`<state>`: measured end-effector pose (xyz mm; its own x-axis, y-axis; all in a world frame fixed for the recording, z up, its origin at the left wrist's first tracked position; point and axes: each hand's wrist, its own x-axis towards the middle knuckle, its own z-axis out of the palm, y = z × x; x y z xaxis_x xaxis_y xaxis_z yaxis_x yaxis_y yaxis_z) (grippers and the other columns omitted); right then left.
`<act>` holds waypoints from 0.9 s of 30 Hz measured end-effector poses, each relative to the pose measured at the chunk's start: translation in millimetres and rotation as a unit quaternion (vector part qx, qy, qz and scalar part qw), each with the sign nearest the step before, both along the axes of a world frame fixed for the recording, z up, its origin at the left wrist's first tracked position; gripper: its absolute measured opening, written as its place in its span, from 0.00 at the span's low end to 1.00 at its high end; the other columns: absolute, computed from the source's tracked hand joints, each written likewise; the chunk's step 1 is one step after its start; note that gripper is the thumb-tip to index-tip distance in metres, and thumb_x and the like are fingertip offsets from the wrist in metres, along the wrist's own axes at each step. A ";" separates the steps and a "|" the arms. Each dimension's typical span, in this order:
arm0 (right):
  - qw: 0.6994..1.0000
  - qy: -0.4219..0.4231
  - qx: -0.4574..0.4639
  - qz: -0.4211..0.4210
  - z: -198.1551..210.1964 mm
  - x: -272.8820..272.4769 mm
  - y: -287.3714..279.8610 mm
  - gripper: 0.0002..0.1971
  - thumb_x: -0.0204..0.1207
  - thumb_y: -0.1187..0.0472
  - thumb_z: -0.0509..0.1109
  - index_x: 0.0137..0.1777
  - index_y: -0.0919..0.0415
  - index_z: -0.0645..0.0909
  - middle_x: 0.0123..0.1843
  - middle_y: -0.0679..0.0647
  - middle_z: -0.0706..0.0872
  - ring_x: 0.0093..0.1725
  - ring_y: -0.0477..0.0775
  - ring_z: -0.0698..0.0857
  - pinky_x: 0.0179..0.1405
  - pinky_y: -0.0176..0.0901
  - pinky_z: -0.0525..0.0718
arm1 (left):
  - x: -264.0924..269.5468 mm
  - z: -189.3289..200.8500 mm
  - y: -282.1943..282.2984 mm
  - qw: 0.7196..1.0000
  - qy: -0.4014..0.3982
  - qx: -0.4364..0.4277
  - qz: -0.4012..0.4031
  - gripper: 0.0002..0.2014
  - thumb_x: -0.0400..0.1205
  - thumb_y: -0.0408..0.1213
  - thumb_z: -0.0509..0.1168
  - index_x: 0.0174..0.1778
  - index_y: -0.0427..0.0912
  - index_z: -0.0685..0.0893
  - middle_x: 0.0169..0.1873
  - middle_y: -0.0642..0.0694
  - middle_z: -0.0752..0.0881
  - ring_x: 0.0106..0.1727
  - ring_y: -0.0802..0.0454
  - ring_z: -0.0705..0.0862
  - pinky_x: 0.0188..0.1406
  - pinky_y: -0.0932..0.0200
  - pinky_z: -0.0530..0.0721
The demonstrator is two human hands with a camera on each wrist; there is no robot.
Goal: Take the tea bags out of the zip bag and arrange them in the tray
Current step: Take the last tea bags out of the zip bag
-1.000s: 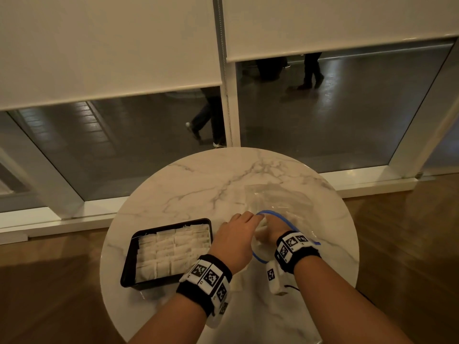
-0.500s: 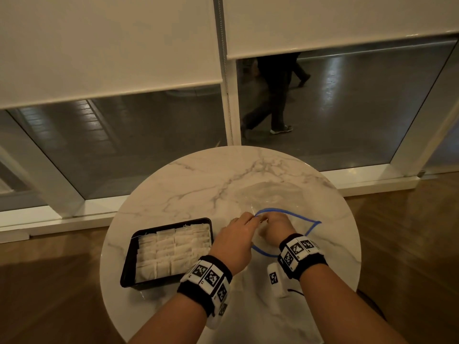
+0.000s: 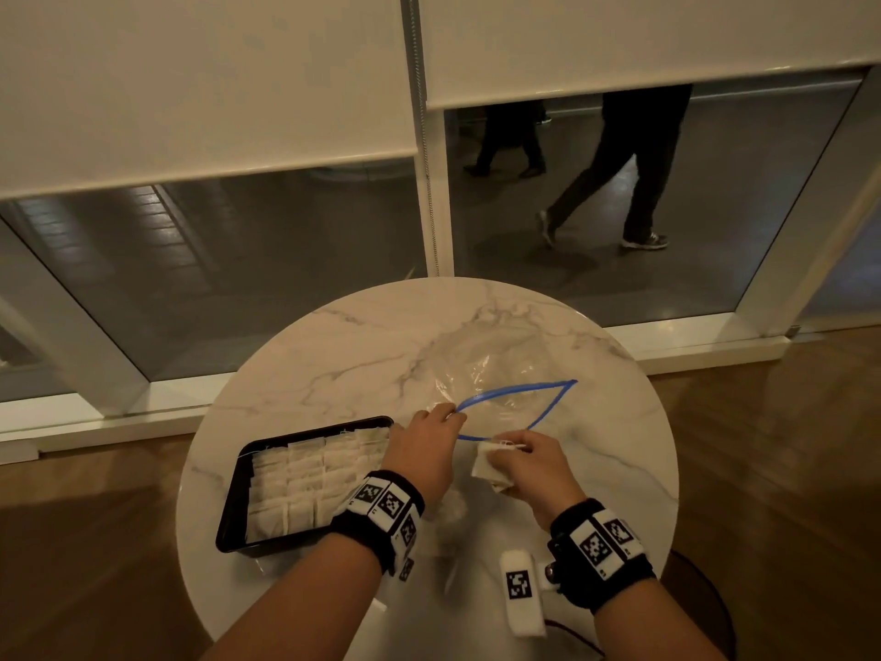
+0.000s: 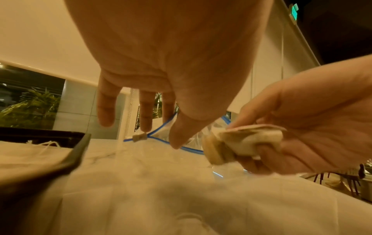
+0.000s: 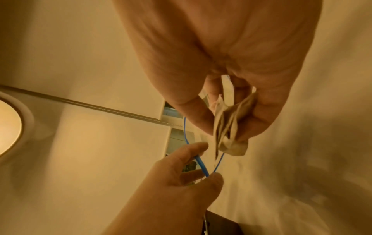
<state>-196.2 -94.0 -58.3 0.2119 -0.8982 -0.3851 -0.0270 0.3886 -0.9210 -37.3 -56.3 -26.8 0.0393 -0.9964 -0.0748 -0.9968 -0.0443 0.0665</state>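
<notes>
Head view: the tray [image 3: 229, 512], left of the left hand [image 3: 422, 450], is nearly full of tea bags; the zip bag [image 3: 496, 374] beyond looks empty. The right hand [image 3: 534, 462] pinches the likely last tea bags [image 3: 486, 467].

Left wrist view: the left hand pinches the bag's blue rim [image 4: 159, 128].

Right wrist view: the bunch shows several folded layers.

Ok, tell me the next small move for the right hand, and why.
Probably carry the tea bags left to the tray and lay them down. The right hand already grips a small bunch clear of the zip bag, whose blue rim the left hand pinches open. The tray already holds neat rows.
</notes>
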 end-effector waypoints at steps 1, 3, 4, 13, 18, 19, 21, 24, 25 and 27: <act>1.000 -0.002 0.013 0.004 -3.7 -2.3 1.9 0.09 0.74 0.72 0.72 0.50 0.60 0.87 0.49 0.63 0.90 0.48 0.62 0.90 0.44 0.54 0.90 | 0.5 1.3 1.2 1.000 -0.006 0.001 -0.004 0.32 0.82 0.30 0.64 0.82 0.51 0.67 0.84 0.49 0.62 0.80 0.44 0.67 0.73 0.36 0.73; 1.000 0.000 0.028 0.009 -10.9 -7.0 5.7 0.09 0.74 0.72 0.72 0.51 0.60 0.87 0.49 0.62 0.90 0.49 0.62 0.90 0.42 0.51 0.90 | 0.4 1.9 7.3 0.999 0.013 -0.041 -0.015 0.30 0.80 0.30 0.62 0.80 0.51 0.72 0.83 0.48 0.65 0.81 0.44 0.66 0.76 0.42 0.70; 0.999 0.001 0.030 0.012 -13.7 -8.7 7.8 0.10 0.74 0.72 0.72 0.51 0.60 0.88 0.50 0.62 0.90 0.49 0.62 0.90 0.42 0.51 0.90 | -0.4 1.6 12.2 0.996 0.048 -0.073 -0.017 0.28 0.80 0.30 0.62 0.78 0.50 0.75 0.81 0.48 0.70 0.78 0.45 0.69 0.76 0.47 0.71; 0.995 -0.029 -0.022 0.096 -20.8 -7.2 32.7 0.12 0.77 0.67 0.77 0.58 0.55 0.87 0.50 0.58 0.93 0.46 0.55 0.92 0.39 0.47 0.88 | -3.1 -17.0 78.6 0.871 0.461 -0.068 0.158 0.12 0.86 0.44 0.67 0.64 0.50 0.86 0.50 0.52 0.90 0.46 0.60 0.90 0.49 0.62 0.89; 0.989 -0.038 -0.041 0.136 -14.0 4.0 43.0 0.10 0.78 0.66 0.76 0.57 0.60 0.84 0.45 0.61 0.93 0.42 0.56 0.92 0.37 0.47 0.89 | -1.0 -16.7 94.6 0.776 0.595 -0.017 0.209 0.10 0.85 0.42 0.70 0.59 0.44 0.88 0.45 0.43 0.93 0.44 0.47 0.93 0.42 0.58 0.90; 0.988 -0.038 -0.045 0.142 -13.4 5.9 44.5 0.10 0.79 0.66 0.76 0.58 0.62 0.83 0.45 0.63 0.93 0.41 0.57 0.92 0.35 0.48 0.89 | 2.0 -18.0 95.3 0.769 0.602 -0.015 0.215 0.10 0.85 0.41 0.71 0.59 0.43 0.88 0.45 0.43 0.93 0.45 0.46 0.93 0.43 0.56 0.91; 0.986 -0.025 -0.054 0.154 -13.0 8.7 46.9 0.10 0.79 0.65 0.75 0.57 0.62 0.80 0.44 0.64 0.93 0.38 0.57 0.92 0.31 0.47 0.88 | 7.9 -20.4 97.4 0.768 0.599 -0.022 0.225 0.10 0.84 0.37 0.72 0.59 0.40 0.88 0.44 0.42 0.94 0.44 0.45 0.93 0.43 0.56 0.91; 0.982 0.030 -0.079 0.170 -18.3 9.8 48.7 0.07 0.79 0.62 0.76 0.53 0.60 0.81 0.37 0.62 0.92 0.31 0.52 0.89 0.27 0.43 0.85 | 12.2 -22.9 101.4 0.783 0.579 -0.024 0.227 0.07 0.83 0.34 0.73 0.55 0.38 0.90 0.41 0.40 0.93 0.42 0.43 0.93 0.41 0.56 0.91; 0.979 0.053 -0.090 0.174 -21.0 9.7 48.7 0.06 0.79 0.61 0.76 0.50 0.59 0.82 0.36 0.62 0.91 0.29 0.50 0.87 0.26 0.42 0.83 | 12.5 -24.1 102.7 0.790 0.568 -0.022 0.228 0.06 0.83 0.34 0.73 0.54 0.38 0.90 0.40 0.40 0.93 0.42 0.43 0.93 0.42 0.54 0.92; 0.969 0.110 -0.124 0.181 -25.5 8.6 47.3 0.05 0.78 0.58 0.77 0.45 0.54 0.83 0.32 0.57 0.89 0.28 0.45 0.83 0.27 0.39 0.80 | 14.1 -28.4 104.1 0.808 0.540 -0.021 0.235 0.06 0.82 0.32 0.72 0.54 0.40 0.90 0.40 0.42 0.93 0.42 0.45 0.93 0.46 0.49 0.93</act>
<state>-187.6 -46.8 -83.8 0.4681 -0.8509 -0.2384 -0.3276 0.0834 -0.9411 -23.1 47.8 -55.2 0.3487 -0.8926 -0.2856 -0.2290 -0.3767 0.8976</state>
